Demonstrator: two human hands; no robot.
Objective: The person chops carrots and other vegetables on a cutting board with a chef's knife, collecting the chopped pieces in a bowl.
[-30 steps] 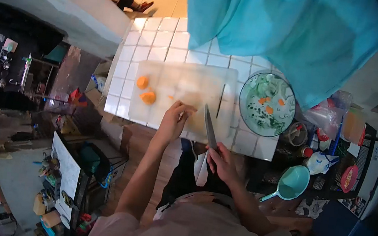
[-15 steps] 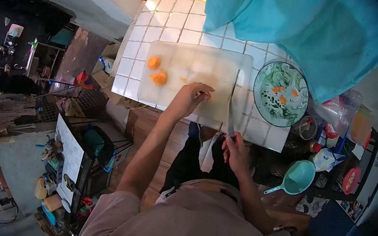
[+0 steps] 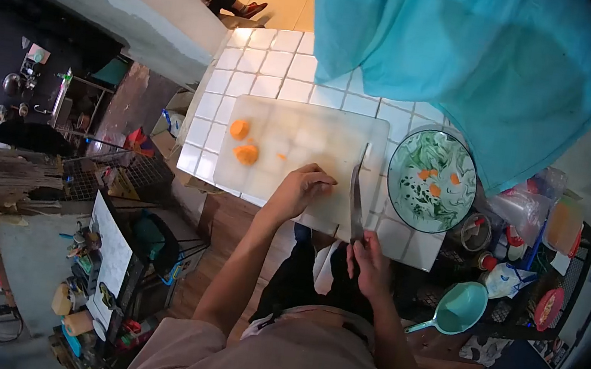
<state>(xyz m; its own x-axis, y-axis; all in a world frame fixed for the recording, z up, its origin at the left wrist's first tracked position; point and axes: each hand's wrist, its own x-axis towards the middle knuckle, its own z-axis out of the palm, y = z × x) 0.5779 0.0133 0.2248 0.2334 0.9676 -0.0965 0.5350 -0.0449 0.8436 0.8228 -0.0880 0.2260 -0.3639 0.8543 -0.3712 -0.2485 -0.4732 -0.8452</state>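
My right hand (image 3: 369, 261) is closed round the handle of a kitchen knife (image 3: 357, 207), its blade pointing away from me over the right part of the cutting board (image 3: 296, 126). My left hand (image 3: 302, 191) is near the board's front edge, fingers bent together around a small piece of carrot, mostly hidden by them. Two larger carrot chunks (image 3: 245, 153) lie at the board's left end, with a small scrap (image 3: 281, 156) closer to my hand. Right of the board, a green-and-white marbled plate (image 3: 412, 214) holds several carrot pieces (image 3: 434, 191).
The board rests on a white tiled counter (image 3: 210, 106). A turquoise cloth (image 3: 473, 51) hangs over its far right side. A teal dipper (image 3: 461, 307), jars and plastic bags crowd the right. Beyond the counter, a person's leg and red shoe (image 3: 254, 10) show.
The view has shifted, so the counter appears lower in the frame. The knife stays in my right hand, and my left hand remains bent over the board.
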